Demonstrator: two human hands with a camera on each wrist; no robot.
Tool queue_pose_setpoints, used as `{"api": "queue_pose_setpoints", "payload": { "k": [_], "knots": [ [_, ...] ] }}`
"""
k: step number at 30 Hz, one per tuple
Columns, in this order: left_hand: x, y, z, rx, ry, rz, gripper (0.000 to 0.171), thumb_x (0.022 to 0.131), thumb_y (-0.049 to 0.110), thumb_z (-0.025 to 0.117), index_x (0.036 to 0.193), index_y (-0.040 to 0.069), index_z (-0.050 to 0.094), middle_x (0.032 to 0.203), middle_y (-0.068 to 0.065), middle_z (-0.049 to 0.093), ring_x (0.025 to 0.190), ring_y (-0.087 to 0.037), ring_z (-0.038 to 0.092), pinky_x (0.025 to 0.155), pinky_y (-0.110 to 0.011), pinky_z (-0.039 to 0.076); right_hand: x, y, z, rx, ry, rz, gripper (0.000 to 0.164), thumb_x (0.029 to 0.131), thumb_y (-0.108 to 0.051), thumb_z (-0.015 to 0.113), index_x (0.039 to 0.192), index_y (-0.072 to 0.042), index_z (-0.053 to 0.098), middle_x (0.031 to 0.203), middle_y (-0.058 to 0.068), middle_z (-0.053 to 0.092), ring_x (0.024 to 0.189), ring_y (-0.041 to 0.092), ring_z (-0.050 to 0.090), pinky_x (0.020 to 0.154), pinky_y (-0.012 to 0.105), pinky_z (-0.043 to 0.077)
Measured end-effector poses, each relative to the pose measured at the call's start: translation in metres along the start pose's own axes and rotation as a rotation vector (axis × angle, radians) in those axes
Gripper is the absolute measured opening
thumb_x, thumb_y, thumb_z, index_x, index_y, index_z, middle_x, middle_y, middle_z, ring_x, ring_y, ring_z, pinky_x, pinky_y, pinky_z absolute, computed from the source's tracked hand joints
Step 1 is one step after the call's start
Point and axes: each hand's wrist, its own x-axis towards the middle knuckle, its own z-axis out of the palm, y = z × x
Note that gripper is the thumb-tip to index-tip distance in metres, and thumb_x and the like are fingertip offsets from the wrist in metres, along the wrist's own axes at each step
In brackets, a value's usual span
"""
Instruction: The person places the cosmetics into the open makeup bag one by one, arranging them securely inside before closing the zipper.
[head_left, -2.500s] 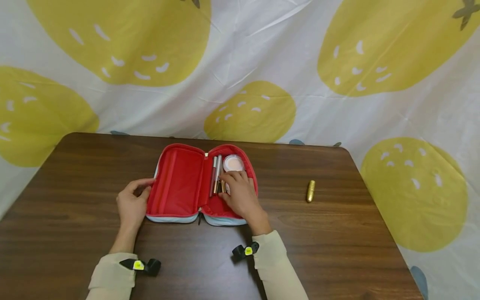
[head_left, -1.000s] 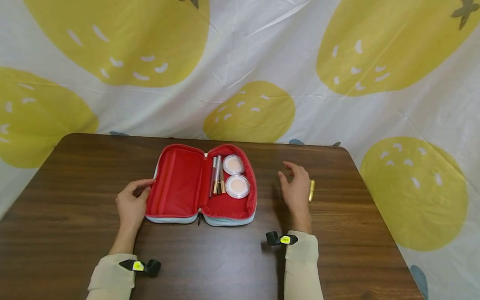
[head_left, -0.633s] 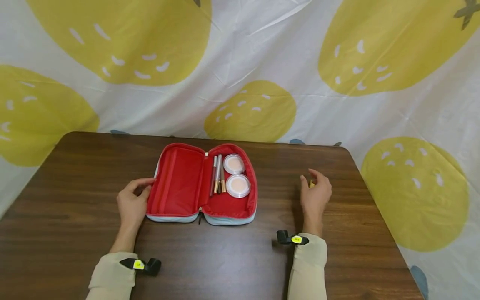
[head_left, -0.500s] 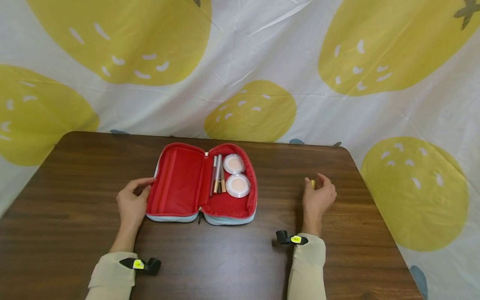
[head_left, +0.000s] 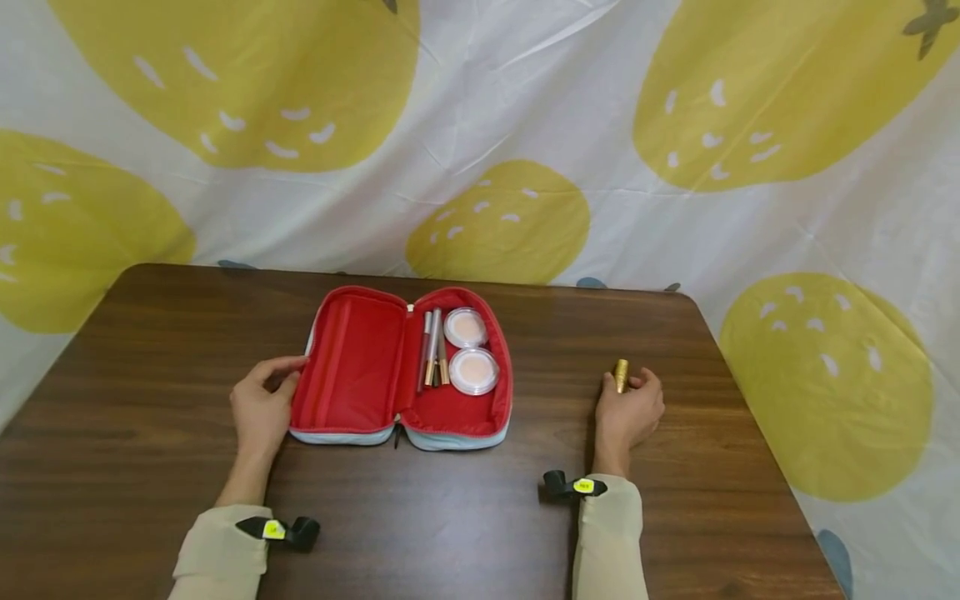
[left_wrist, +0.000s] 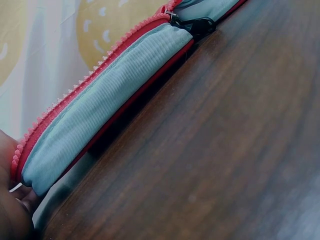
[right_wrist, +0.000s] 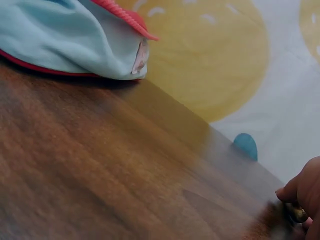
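An unzipped red-lined cosmetic pouch (head_left: 360, 367) lies spread flat on the table, its outside pale blue in the left wrist view. My left hand (head_left: 260, 404) pinches the pouch's left edge. Inside the right half sit two round compacts, a far one (head_left: 465, 327) and a near one (head_left: 473, 371), beside several slim makeup tubes (head_left: 434, 346). To the right of the pouch, my right hand (head_left: 628, 411) holds a gold lipstick tube (head_left: 622, 373) between thumb and fingers, its upper end showing. In the right wrist view the hand (right_wrist: 309, 192) and the tube are partly cut off by the frame edge.
The brown wooden table (head_left: 420, 517) has rounded far corners. A white cloth with yellow fruit print (head_left: 498, 221) hangs behind its far edge. The pouch's zipper pull (left_wrist: 200, 25) lies at the near side of its fold.
My right hand has left the pouch, moved right to the gold lipstick tube and taken hold of it, then drawn slightly nearer. The left hand stays at the pouch's edge.
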Motion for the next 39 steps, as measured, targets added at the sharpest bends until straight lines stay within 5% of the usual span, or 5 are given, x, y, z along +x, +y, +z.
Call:
{"api": "queue_pose_setpoints", "payload": {
  "k": [8,26,39],
  "knots": [
    [-0.002,-0.001,-0.001,0.007,0.006,-0.014,0.018,0.087,-0.005,0.062,0.100,0.000,0.073,0.097,-0.016,0.069,0.081,-0.007,0.061,0.069,-0.013,0.044,-0.002,-0.002,-0.001,-0.078,-0.034,-0.005,0.028,0.084,-0.019,0.072,0.109,-0.007,0.069,0.104,0.018,0.061,0.106,0.040,0.050,0.090,0.049,0.036],
    [-0.002,-0.001,0.000,-0.014,-0.006,-0.011,0.019,0.087,-0.006,0.062,0.100,0.000,0.074,0.098,-0.017,0.069,0.078,-0.001,0.059,0.068,-0.011,0.044,-0.002,-0.001,-0.002,-0.095,-0.098,-0.056,0.028,0.087,-0.020,0.071,0.113,-0.008,0.069,0.109,0.019,0.062,0.104,0.040,0.051,0.091,0.051,0.033],
    [0.000,0.001,-0.001,-0.040,-0.002,0.011,0.018,0.087,-0.006,0.062,0.099,0.000,0.074,0.097,-0.017,0.069,0.077,-0.001,0.060,0.067,-0.012,0.044,-0.005,-0.016,-0.001,0.062,-0.215,-0.135,0.030,0.085,-0.019,0.073,0.110,-0.005,0.070,0.105,0.019,0.066,0.098,0.037,0.057,0.086,0.047,0.039]
  ]
}}
